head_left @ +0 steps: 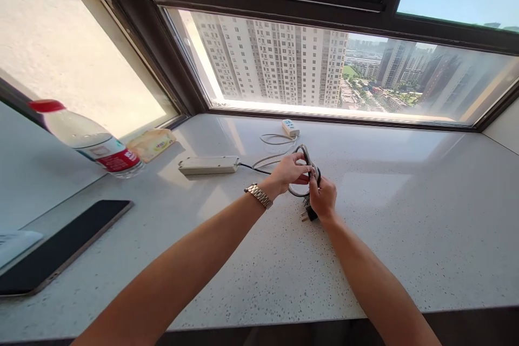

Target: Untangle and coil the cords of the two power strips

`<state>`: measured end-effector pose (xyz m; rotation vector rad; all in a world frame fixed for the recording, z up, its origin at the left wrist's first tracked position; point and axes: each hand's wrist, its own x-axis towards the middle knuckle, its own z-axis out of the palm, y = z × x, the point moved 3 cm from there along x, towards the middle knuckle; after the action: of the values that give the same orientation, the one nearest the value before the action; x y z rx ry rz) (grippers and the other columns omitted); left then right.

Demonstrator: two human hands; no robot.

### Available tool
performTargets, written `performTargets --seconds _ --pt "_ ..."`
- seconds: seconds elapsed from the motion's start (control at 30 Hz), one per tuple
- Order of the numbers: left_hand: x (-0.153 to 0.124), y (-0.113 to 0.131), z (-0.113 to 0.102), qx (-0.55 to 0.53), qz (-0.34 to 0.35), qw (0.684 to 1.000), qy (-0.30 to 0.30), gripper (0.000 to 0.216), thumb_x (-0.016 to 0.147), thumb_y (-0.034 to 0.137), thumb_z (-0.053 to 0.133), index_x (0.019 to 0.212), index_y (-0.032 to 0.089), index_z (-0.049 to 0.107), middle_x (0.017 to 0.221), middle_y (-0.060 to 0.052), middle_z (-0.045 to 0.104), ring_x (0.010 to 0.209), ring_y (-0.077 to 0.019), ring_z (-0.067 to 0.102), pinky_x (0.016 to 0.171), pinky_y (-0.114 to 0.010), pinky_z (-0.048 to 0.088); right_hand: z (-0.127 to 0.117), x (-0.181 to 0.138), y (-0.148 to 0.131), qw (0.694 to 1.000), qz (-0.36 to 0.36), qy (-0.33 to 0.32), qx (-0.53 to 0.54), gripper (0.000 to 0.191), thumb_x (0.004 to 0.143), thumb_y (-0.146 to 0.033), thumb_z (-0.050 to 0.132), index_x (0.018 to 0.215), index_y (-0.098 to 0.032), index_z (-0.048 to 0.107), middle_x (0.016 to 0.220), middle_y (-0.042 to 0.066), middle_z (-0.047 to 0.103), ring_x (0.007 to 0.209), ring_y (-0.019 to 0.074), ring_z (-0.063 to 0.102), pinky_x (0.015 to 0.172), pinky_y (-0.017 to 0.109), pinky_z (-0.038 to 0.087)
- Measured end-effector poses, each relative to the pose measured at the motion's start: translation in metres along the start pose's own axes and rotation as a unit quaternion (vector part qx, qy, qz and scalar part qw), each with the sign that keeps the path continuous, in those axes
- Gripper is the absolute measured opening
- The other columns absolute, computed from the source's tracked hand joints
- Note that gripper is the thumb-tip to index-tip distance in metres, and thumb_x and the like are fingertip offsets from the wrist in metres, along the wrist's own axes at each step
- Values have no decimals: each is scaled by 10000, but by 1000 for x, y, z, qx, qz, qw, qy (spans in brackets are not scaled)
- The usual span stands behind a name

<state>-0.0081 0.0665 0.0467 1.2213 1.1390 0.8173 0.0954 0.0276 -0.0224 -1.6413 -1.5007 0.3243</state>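
Note:
Over the middle of a white speckled windowsill counter (405, 238), both my hands grip a coiled grey and black power cable (305, 152). My left hand (288, 172), with a metal watch on its wrist, pinches the coil from the left. My right hand (323, 198) closes on the coil from the right, and the black plug (308, 214) hangs just below it above the counter. The cable runs left to a white power strip (208, 165) lying flat on the counter.
A small white socket adapter (291, 127) with its own cord lies near the window. At the left stand a red-capped water bottle (91, 139), a tissue pack (152, 144) and a dark tablet (60, 246). The window frame bounds the far edge.

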Motion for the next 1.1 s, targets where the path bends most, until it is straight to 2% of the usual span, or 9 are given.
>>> performTargets --seconds 0.17,0.27,0.4,0.47,0.57,0.7,0.87,1.0,1.1 --pt "8 -14 6 -30 101 989 100 137 690 135 638 757 153 520 699 -14 642 570 -150 639 541 -285 567 -2 0 -4 998 8 15 57 391 949 -360 309 1111 -217 635 1045 77 655 932 201 581 758 264 407" --pt "9 -22 7 1 205 963 173 106 701 185 627 749 163 535 716 -17 629 647 -163 644 534 -259 562 -6 -1 -7 994 -25 90 55 373 936 -369 349 1091 -206 646 1147 88 612 1067 234 512 851 323 387" --pt "9 -28 3 14 268 934 236 130 720 252 625 789 165 556 762 -26 629 592 -141 631 494 -231 547 -12 -2 -7 982 -29 185 27 385 901 -439 437 693 -175 624 850 69 618 863 222 532 775 337 365" --pt "9 -28 0 -15 270 923 273 151 714 267 636 786 164 552 808 -26 624 563 -122 621 481 -221 544 -11 -2 -6 984 -18 176 35 413 892 -449 450 589 -180 527 680 26 557 682 172 498 663 291 348" --pt "11 -25 -4 -123 243 910 313 174 697 250 651 765 160 519 834 -16 602 568 -102 618 515 -221 558 -6 1 0 988 16 132 81 404 875 -466 463 573 -198 445 540 -31 457 509 127 386 522 250 274" --pt "10 -16 -4 -240 202 906 284 202 691 205 663 774 157 485 766 15 581 556 -98 632 551 -238 571 -3 9 13 977 55 131 158 360 830 -515 496 655 -201 479 567 -30 508 521 132 431 525 244 297" --pt "2 6 -18 -220 133 936 241 140 712 92 630 772 136 511 741 -8 637 493 -102 627 475 -206 546 -6 19 34 960 138 159 186 329 803 -511 493 711 -196 511 652 9 571 619 167 506 588 260 354" --pt "1 31 -38 -213 63 956 190 56 767 53 578 742 101 567 648 -32 635 453 -119 615 448 -212 534 -6 20 37 972 123 125 155 326 840 -482 426 649 -218 441 567 -20 485 541 154 433 519 254 296" --pt "6 54 -47 -298 51 936 178 126 821 39 523 724 100 574 609 -36 628 493 -123 628 497 -216 547 0 17 32 986 84 82 121 311 856 -448 407 639 -226 396 527 -34 435 497 145 386 487 250 250"
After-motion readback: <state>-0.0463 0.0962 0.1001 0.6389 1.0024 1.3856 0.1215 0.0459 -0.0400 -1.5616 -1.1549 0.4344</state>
